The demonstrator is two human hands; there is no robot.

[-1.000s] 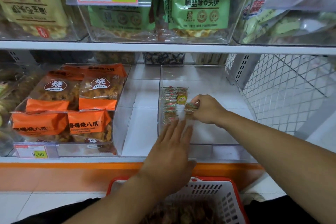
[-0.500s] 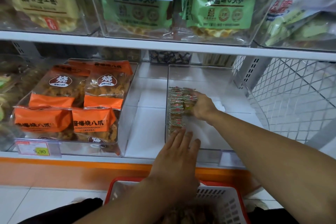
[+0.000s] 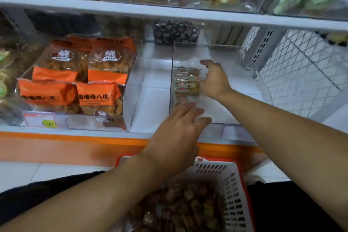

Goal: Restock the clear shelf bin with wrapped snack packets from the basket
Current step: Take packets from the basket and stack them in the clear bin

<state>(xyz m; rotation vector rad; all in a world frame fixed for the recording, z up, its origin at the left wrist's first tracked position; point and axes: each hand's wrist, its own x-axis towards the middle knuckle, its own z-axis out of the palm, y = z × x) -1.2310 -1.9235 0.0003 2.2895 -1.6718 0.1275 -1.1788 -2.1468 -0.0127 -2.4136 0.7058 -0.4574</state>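
Where clear rectangular plastic shelf bin (image 3: 222, 52) sits on white shelf (image 3: 150, 103): small wrapped snack packets (image 3: 185, 84) stacked in rows along its left wall. R hand (image 3: 213, 81) inside bin, fingers loosely curled w/ tips against packets' right side; grip on a packet cannot be told. L hand (image 3: 178, 133) flat, fingers straight, resting on bin's front edge, released. White slotted basket w/ red rim (image 3: 231, 184) below, holding more brownish packets (image 3: 180, 211). Orange snack bags (image 3: 75, 79) in adjacent bin at left.

Clear shelf bin (image 3: 222, 52), wrapped snack packets (image 3: 185, 83) stacked against its left wall, red-rimmed basket (image 3: 232, 184) below
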